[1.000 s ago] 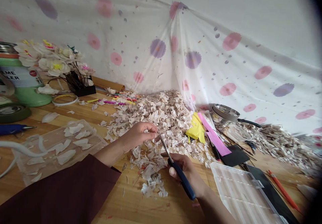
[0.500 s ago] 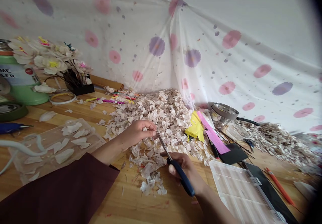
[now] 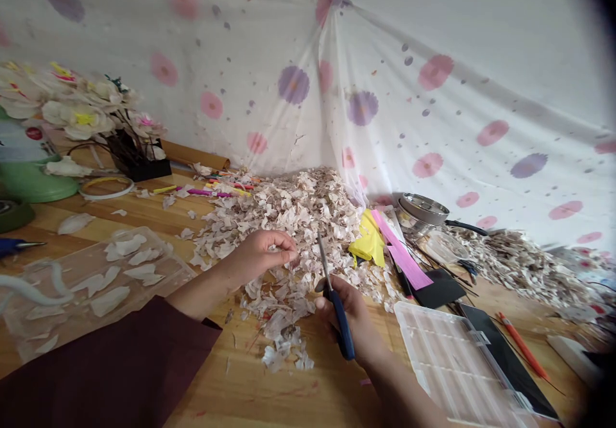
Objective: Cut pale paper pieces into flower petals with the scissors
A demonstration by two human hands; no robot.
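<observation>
Scissors with dark blue handles (image 3: 341, 322) are gripped in my right hand (image 3: 359, 325), their closed-looking blades pointing away from me. My left hand (image 3: 269, 255) is pinched at thumb and forefinger, just left of the blade tips and apart from them. Whatever sits between those fingertips is too small to make out. Behind both hands rises a heap of pale, dry, petal-like flakes (image 3: 298, 203). A looser scatter of the flakes (image 3: 283, 328) lies on the wooden table (image 3: 269, 402) between my hands and nearer to me.
Left, a clear plastic sheet or lid (image 3: 168, 274) bears larger pale petals, near artificial flowers (image 3: 84, 117) and a green container (image 3: 38, 178). Right are a divided clear box (image 3: 447, 351), pink paper strip (image 3: 409, 267), yellow piece (image 3: 368, 242), metal pan (image 3: 423, 206) and orange pen (image 3: 522, 344).
The scissors have come away from my left fingertips and swung more upright, to the right. My left hand keeps its pinch. The whole view has shifted slightly rightward.
</observation>
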